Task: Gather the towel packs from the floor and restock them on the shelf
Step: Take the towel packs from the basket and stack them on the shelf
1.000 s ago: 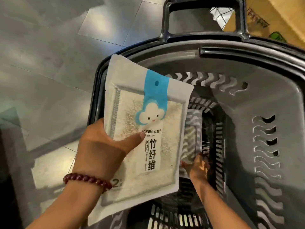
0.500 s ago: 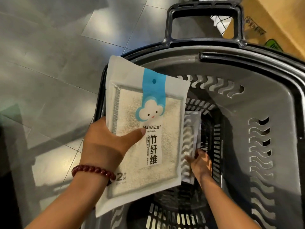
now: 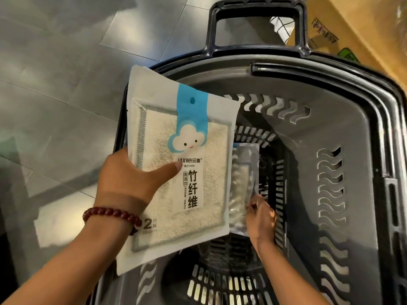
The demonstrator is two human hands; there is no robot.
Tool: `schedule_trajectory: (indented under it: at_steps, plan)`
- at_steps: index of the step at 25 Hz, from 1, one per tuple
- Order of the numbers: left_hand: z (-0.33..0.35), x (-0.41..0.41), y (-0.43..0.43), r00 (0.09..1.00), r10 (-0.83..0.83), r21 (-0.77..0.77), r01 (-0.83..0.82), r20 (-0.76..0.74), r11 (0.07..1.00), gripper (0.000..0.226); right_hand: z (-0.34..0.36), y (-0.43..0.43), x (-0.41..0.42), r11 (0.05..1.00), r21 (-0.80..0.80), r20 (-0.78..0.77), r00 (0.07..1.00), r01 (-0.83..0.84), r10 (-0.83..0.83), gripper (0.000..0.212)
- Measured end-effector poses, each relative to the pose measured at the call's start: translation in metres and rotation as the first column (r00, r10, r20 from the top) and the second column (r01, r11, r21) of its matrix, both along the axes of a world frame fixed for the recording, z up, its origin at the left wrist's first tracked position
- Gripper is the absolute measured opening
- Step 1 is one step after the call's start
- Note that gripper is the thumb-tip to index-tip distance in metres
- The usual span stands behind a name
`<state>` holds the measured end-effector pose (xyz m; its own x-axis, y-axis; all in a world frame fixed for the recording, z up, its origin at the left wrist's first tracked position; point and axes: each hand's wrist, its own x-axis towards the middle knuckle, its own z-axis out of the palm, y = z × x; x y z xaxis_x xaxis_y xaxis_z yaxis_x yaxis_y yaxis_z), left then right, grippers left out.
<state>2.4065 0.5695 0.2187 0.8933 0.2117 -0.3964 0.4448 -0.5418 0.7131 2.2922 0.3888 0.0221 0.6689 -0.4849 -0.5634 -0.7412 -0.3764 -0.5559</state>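
My left hand grips a flat towel pack over the left rim of a grey shopping basket, thumb across its front. The pack is white with a blue strip and a cloud face, and a beige cloth shows through. My right hand is down inside the basket and pinches a second, clear-wrapped towel pack by its lower edge. That pack stands on edge, partly hidden behind the first one.
The basket's black handle points away from me. Grey floor tiles lie to the left. A brown cardboard box stands beyond the basket at the upper right.
My right hand has lifted the second pack up from the basket bottom and turned it on edge. My left hand and its pack have stayed nearly in place.
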Motion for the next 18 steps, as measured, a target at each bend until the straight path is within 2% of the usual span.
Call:
schedule_trajectory:
  at_steps: [3,5,6,7,8,11,13,18]
  plan:
    - [0.002,-0.001,-0.001,1.000,0.014,-0.023,-0.014,-0.005,1.000,0.027,0.004,0.000,0.001,0.983,0.169,-0.007,0.997,0.078,-0.078,0.022]
    - [0.006,-0.003,0.000,0.999,0.023,-0.043,-0.025,-0.036,0.999,0.027,0.020,-0.002,0.005,0.989,0.118,-0.031,0.996,0.087,-0.084,0.023]
    - [0.010,-0.004,0.001,0.998,0.039,-0.066,-0.042,-0.050,0.997,0.027,0.025,-0.003,0.007,0.978,0.135,-0.018,0.988,0.157,-0.155,0.024]
    - [0.015,-0.005,0.003,0.996,0.059,-0.088,-0.065,-0.062,0.994,0.027,0.037,-0.003,0.009,0.917,0.234,-0.011,0.944,0.323,-0.330,0.029]
    - [0.023,-0.007,0.007,0.994,0.081,-0.105,-0.089,-0.074,0.991,0.027,0.054,-0.006,0.010,0.894,0.262,-0.005,0.927,0.363,-0.375,0.037]
    - [0.053,-0.012,0.017,0.985,0.142,-0.130,-0.155,-0.101,0.979,0.025,0.105,-0.011,0.009,0.957,0.248,0.151,0.970,0.149,-0.190,0.044]
    - [0.077,-0.015,0.024,0.977,0.187,-0.151,-0.202,-0.107,0.968,0.025,0.148,-0.017,0.007,0.967,0.211,0.220,0.957,0.142,-0.188,0.032]
    - [0.172,-0.015,0.033,0.958,0.269,-0.291,-0.287,-0.101,0.913,0.024,0.279,-0.032,0.012,0.963,0.237,0.331,0.921,0.129,-0.205,0.027]
